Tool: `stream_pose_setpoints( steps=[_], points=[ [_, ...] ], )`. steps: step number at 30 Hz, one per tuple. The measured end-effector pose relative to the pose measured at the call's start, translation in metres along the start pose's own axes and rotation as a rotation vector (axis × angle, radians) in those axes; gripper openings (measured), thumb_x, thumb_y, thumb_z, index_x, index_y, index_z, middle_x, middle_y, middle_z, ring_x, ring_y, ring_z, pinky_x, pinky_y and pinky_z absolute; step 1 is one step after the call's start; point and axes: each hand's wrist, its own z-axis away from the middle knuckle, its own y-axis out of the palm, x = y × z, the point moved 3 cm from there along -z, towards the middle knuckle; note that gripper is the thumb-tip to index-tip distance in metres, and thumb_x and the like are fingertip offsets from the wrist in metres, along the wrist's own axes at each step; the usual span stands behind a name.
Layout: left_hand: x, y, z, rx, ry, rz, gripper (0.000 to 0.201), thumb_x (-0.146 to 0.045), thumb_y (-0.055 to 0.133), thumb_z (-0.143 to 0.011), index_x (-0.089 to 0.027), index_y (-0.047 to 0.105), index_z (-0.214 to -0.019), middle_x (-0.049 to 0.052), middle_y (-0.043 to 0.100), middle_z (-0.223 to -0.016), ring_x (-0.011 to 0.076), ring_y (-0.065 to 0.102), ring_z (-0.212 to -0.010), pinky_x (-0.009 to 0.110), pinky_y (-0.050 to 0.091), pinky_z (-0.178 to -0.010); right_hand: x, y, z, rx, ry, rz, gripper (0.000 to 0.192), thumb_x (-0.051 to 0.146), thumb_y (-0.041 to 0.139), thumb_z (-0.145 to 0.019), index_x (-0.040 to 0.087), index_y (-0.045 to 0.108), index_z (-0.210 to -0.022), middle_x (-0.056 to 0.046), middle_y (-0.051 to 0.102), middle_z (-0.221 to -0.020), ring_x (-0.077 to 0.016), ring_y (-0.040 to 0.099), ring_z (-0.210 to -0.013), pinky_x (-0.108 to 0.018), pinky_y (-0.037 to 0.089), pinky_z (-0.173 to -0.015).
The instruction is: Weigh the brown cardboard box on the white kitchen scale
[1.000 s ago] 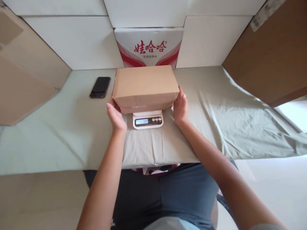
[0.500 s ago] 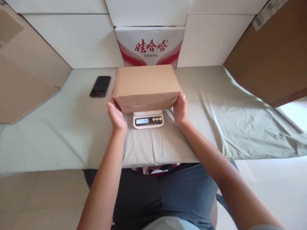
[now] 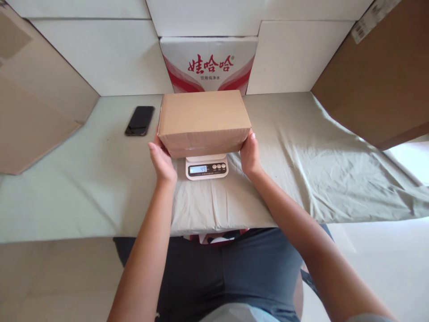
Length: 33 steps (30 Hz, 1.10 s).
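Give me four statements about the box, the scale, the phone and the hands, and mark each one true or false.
1. The cardboard box sits on the white scale. True.
2. The black phone lies to the right of the box. False: it lies to its left, on the grey-green cloth.
3. The left hand and right hand are at opposite ends of the box. True.
4. The scale's display is dark. False: it is lit and shows digits.
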Motion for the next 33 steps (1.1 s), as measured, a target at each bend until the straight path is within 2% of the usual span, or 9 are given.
stream_pose_setpoints(
  steps=[6, 12, 16, 21, 25, 28, 31, 33],
  points=[
    [0.004, -0.001, -0.001, -0.002, -0.017, -0.017, 0.120, -0.117, 0.029, -0.079, -0.024, 0.078, -0.137, 0.016, 0.074, -0.155, 0.0385, 0.050, -0.168, 0.048, 0.042, -0.139, 0.001, 0.002, -0.002, 0.036, -0.012, -0.004, 0.085, 0.092, 0.042, -0.101, 0.036, 0.066, -0.160, -0.002, 0.065, -0.173, -0.0314, 0.036, -0.181, -0.048, 0.026, -0.152],
    [-0.008, 0.012, 0.007, 0.006, -0.012, -0.009, 0.112, -0.112, 0.037, -0.085, -0.022, 0.077, -0.138, 0.019, 0.070, -0.161, 0.0393, 0.047, -0.171, 0.053, 0.039, -0.142, 0.000, 0.004, 0.000, 0.005, 0.033, 0.037, 0.088, 0.096, 0.044, -0.097, 0.039, 0.066, -0.160, 0.001, 0.068, -0.170, -0.0312, 0.036, -0.180, -0.047, 0.030, -0.151],
    [-0.014, 0.011, 0.008, 0.001, -0.016, -0.009, 0.111, -0.112, 0.035, -0.085, -0.025, 0.075, -0.142, 0.017, 0.069, -0.162, 0.0379, 0.038, -0.176, 0.053, 0.038, -0.143, 0.006, 0.008, 0.005, 0.000, 0.042, 0.032, 0.085, 0.095, 0.045, -0.097, 0.040, 0.066, -0.159, 0.003, 0.068, -0.170, -0.0324, 0.034, -0.181, -0.049, 0.025, -0.153],
    [-0.046, 0.010, -0.001, 0.121, -0.038, -0.004, 0.106, -0.112, 0.039, -0.084, -0.032, 0.077, -0.144, 0.013, 0.071, -0.160, 0.0385, 0.043, -0.173, 0.055, 0.042, -0.141, 0.028, 0.012, 0.004, 0.021, -0.031, 0.034, 0.071, 0.088, 0.048, -0.100, 0.044, 0.070, -0.151, 0.005, 0.068, -0.168, -0.0336, 0.033, -0.181, -0.051, 0.026, -0.153],
    [-0.067, 0.019, -0.025, 0.207, -0.030, 0.051, 0.101, -0.109, 0.043, -0.087, -0.035, 0.077, -0.147, 0.010, 0.072, -0.159, 0.0378, 0.043, -0.173, 0.054, 0.044, -0.141, 0.038, 0.016, -0.026, 0.001, -0.043, 0.073, 0.077, 0.094, 0.045, -0.097, 0.045, 0.069, -0.151, 0.006, 0.069, -0.165, -0.0330, 0.022, -0.185, -0.054, 0.024, -0.154],
    [-0.053, 0.030, -0.057, 0.176, -0.028, 0.099, 0.098, -0.107, 0.040, -0.091, -0.033, 0.075, -0.146, 0.011, 0.074, -0.155, 0.0351, 0.045, -0.173, 0.051, 0.044, -0.141, 0.030, 0.020, -0.066, -0.034, -0.076, 0.077, 0.087, 0.097, 0.040, -0.095, 0.042, 0.063, -0.158, 0.005, 0.066, -0.168, -0.0312, 0.012, -0.187, -0.055, 0.021, -0.154],
    [-0.020, 0.043, -0.092, 0.137, -0.025, 0.140, 0.093, -0.098, 0.032, -0.103, -0.023, 0.074, -0.139, 0.017, 0.077, -0.147, 0.0316, 0.050, -0.169, 0.046, 0.040, -0.143, 0.005, 0.023, -0.107, -0.057, -0.074, 0.077, 0.091, 0.096, 0.032, -0.096, 0.041, 0.058, -0.164, 0.006, 0.064, -0.170, -0.0293, 0.010, -0.188, -0.058, 0.019, -0.155],
    [0.005, 0.051, -0.110, 0.107, -0.034, 0.166, 0.099, -0.097, 0.025, -0.104, -0.015, 0.074, -0.134, 0.023, 0.076, -0.147, 0.0325, 0.052, -0.168, 0.046, 0.039, -0.143, -0.017, 0.022, -0.129, -0.078, -0.069, 0.062, 0.094, 0.095, 0.031, -0.097, 0.038, 0.056, -0.167, 0.006, 0.063, -0.171, -0.0278, 0.012, -0.187, -0.056, 0.019, -0.155]
  ],
)
